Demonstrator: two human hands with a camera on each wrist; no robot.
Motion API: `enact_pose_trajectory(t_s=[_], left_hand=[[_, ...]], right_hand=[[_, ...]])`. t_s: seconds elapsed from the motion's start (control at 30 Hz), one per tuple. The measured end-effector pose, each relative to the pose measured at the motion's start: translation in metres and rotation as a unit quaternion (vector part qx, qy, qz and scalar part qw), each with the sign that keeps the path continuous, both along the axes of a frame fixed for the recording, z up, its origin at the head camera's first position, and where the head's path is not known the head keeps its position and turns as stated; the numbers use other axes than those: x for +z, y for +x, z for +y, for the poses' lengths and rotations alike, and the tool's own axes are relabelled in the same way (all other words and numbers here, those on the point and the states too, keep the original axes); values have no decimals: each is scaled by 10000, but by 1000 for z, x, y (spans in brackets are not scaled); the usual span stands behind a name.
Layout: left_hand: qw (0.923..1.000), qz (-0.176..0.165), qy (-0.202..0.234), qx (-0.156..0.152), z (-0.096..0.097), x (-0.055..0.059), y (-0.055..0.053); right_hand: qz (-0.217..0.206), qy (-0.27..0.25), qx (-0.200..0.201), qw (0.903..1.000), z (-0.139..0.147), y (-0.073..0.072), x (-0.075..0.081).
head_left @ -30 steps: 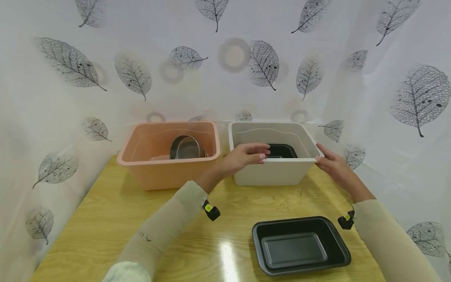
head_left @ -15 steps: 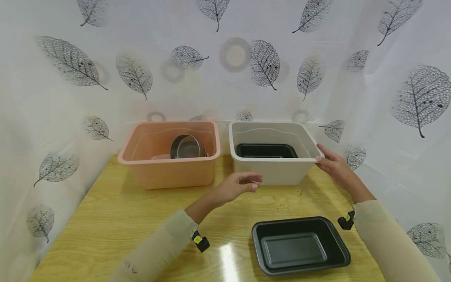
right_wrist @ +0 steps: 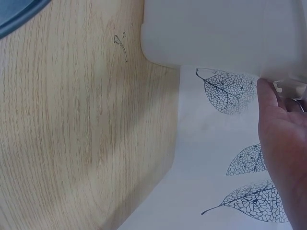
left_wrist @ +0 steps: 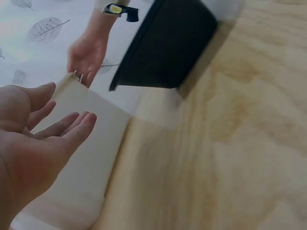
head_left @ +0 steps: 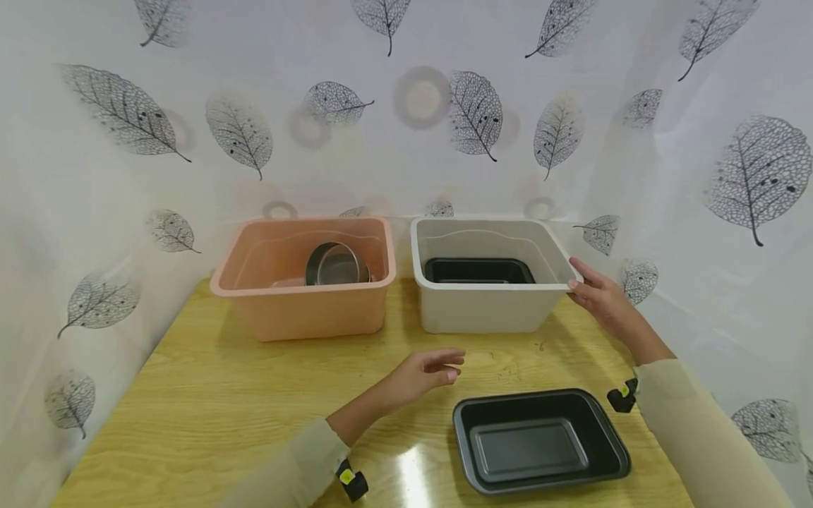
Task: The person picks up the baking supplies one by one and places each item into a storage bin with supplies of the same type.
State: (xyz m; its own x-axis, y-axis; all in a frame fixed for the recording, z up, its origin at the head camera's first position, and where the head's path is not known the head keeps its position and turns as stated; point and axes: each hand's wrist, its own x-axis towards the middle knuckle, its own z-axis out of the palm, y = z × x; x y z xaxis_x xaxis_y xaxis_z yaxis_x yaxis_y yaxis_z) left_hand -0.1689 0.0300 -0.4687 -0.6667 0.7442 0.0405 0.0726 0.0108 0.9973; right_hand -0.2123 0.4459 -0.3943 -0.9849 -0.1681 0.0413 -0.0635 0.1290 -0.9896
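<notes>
My left hand (head_left: 414,379) hovers over the table with its fingers loosely extended and nothing in them. Just right of it lies a black rectangular loaf pan (head_left: 533,449), whose dark outer side also shows in the left wrist view. My right hand (head_left: 602,300) grips the right front corner of a white plastic bin (head_left: 483,310), thumb at the rim and fingers along the outside. Inside that bin sits another black pan (head_left: 479,271), its lower part hidden by the front wall. In the right wrist view the fingers (right_wrist: 268,98) reach up under the bin's rim.
To the left of the white bin stands a pink-orange bin (head_left: 311,314) with round metal tins (head_left: 339,267) in its right half. Both bins are near the back of the wooden table (head_left: 209,402), against a white leaf-patterned curtain (head_left: 368,155).
My left hand has come out from over the white bin and drawn back toward me, down beside the loaf pan. My right hand has stayed on the bin's corner.
</notes>
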Motion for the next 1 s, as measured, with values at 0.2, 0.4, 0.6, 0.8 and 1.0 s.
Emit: enact_pose_trajectory(t_s=[0.2, 0.4, 0.6, 0.8, 1.0], left_hand=[[9994, -133, -149, -282, 3, -17, 15], [9985, -64, -252, -474, 9, -29, 26], [9977, 225, -407, -484, 13, -33, 32], [9967, 238, -601, -490, 15, -33, 34], [9950, 170, -790, -584, 17, -31, 37]], right_hand=[[5, 96, -7, 10000, 0, 0, 1], [8, -48, 34, 10000, -1, 1, 1], [-30, -33, 62, 10000, -2, 2, 2], [-28, -130, 27, 9999, -3, 2, 2], [-54, 48, 17, 10000, -3, 2, 2]])
